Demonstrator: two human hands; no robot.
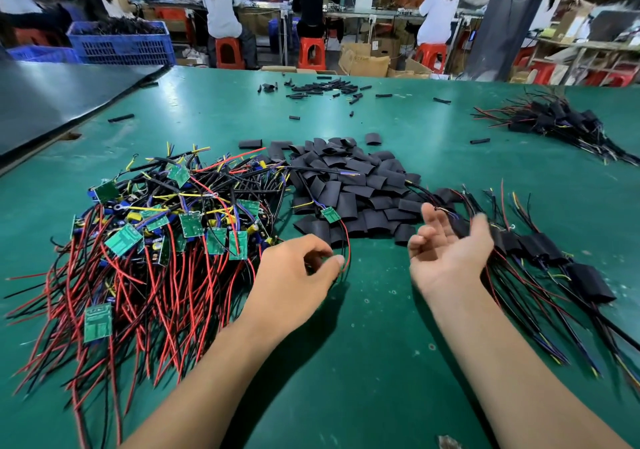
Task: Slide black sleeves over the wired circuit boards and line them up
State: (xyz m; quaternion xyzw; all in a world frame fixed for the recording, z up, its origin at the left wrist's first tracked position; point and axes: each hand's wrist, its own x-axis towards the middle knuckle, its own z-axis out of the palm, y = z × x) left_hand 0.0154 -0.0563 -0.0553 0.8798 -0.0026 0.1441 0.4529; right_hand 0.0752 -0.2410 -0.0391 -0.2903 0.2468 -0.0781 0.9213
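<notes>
Wires [347, 244] of one board [329, 214] sit pinched in our left grip [294, 275], likely to lift it off the sleeve pile [360, 185], our right grip [446, 248] slack and empty for a sleeve.

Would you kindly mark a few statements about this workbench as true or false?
1. The left hand pinches the wires of a green board. True.
2. The right hand grips a black sleeve. False: it is open, palm up, holding nothing.
3. The loose sleeves lie between the bare boards and the sleeved boards. True.
4. The table is red. False: it is green.
</notes>
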